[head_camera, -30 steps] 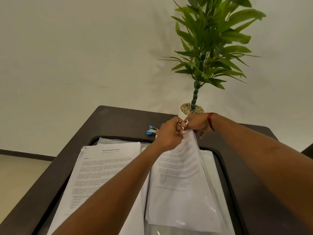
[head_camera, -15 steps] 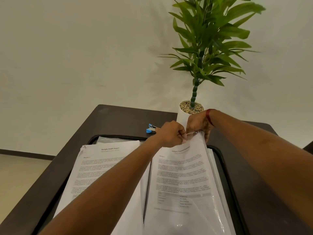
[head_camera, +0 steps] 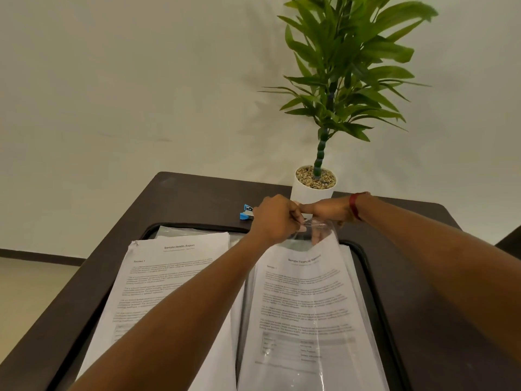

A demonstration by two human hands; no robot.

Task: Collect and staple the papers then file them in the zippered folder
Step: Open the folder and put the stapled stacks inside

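Observation:
A clear zippered folder (head_camera: 363,311) lies on the right of the tray with a printed "Sample Financial" paper set (head_camera: 304,306) inside it. My left hand (head_camera: 275,218) pinches the folder's top edge at the zipper end. My right hand (head_camera: 328,211) grips the same top edge just to the right, fingers curled over the plastic. A second paper set headed "Sample Health Report" (head_camera: 169,277) lies on the left. A small blue stapler (head_camera: 246,212) sits on the table behind my left hand.
A dark table (head_camera: 183,193) carries a black tray (head_camera: 375,277) under the papers. A potted green plant in a white pot (head_camera: 306,193) stands right behind my hands. More clear plastic (head_camera: 169,231) shows under the left papers. A pale wall is behind.
The folder with its papers has dropped from raised to nearly flat on the tray. Both hands stay together at its top edge.

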